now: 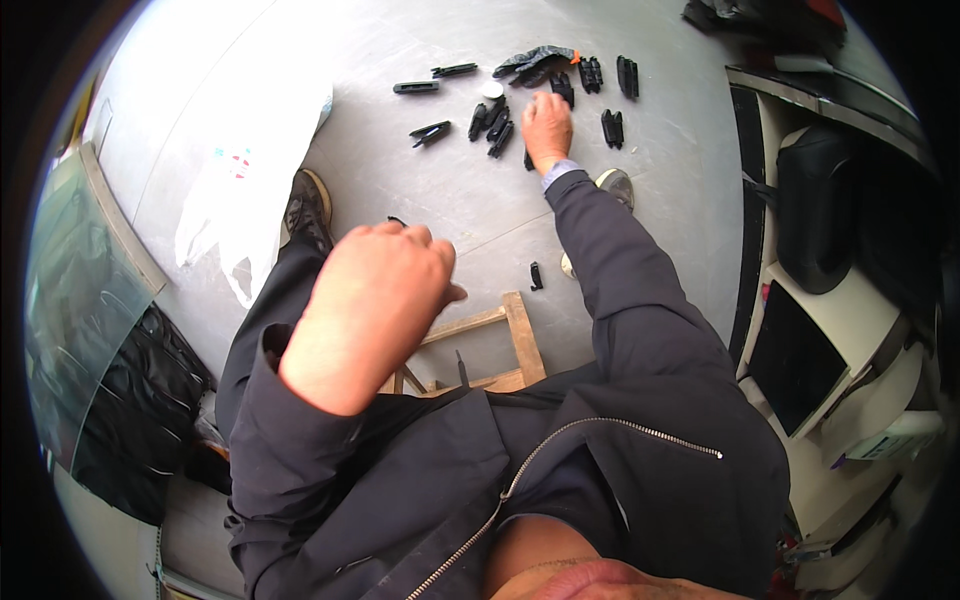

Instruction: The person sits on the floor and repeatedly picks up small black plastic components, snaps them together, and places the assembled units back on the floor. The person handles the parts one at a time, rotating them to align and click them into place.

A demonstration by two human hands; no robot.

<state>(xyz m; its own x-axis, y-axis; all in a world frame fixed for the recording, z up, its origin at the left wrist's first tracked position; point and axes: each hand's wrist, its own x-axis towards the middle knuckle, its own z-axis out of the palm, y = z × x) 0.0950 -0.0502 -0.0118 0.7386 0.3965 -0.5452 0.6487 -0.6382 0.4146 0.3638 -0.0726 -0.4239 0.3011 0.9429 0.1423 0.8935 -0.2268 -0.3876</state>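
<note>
My left hand (375, 290) is raised in front of my lap, back up, with its fingers curled. A small dark tip shows just past its knuckles; whether it is held or lies beyond, I cannot tell. Out over the floor, my right hand (548, 125) reaches down with bent fingers beside a group of slim black pieces (563, 90). Its fingertips are partly hidden, and so is any hold on a piece. Just left of it lies a cluster of similar black pieces (501, 138). Others include a black pair (612, 129) and a flat black piece (415, 88).
A grey-black glove-like item with an orange end (540, 60) lies behind the pieces, near a white round disc (492, 90). A white plastic bag (240, 190) is at left. A wooden frame (522, 340) stands by my lap; shelving (800, 95) lines the right.
</note>
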